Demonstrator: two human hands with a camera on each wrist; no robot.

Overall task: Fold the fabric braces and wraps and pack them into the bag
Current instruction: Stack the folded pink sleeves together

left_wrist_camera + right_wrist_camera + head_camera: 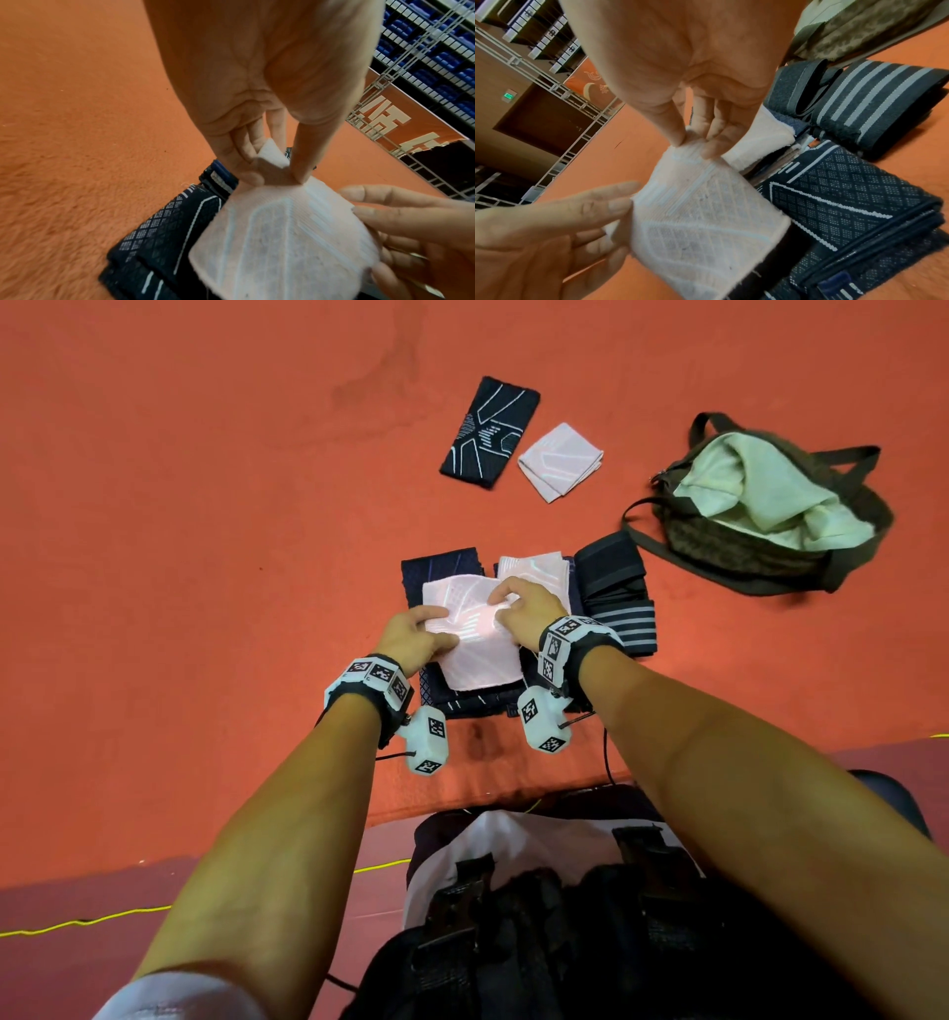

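At the centre of the head view, both hands held a pale pink knit brace (477,634) above a stack of folded dark braces (441,572) on the orange surface (205,505). The left hand (416,636) pinched its left edge; the right hand (524,613) pinched its upper right corner. It looked light, limp and stretchy, so it would probably sag unless gripped at opposite corners. The open bag (760,510) lay at the upper right.

Orange floor (205,505): beyond the hands (524,613) lie a dark brace (490,431), pale wrap (560,459), open bag (760,546); beneath them, stacked braces (624,603).
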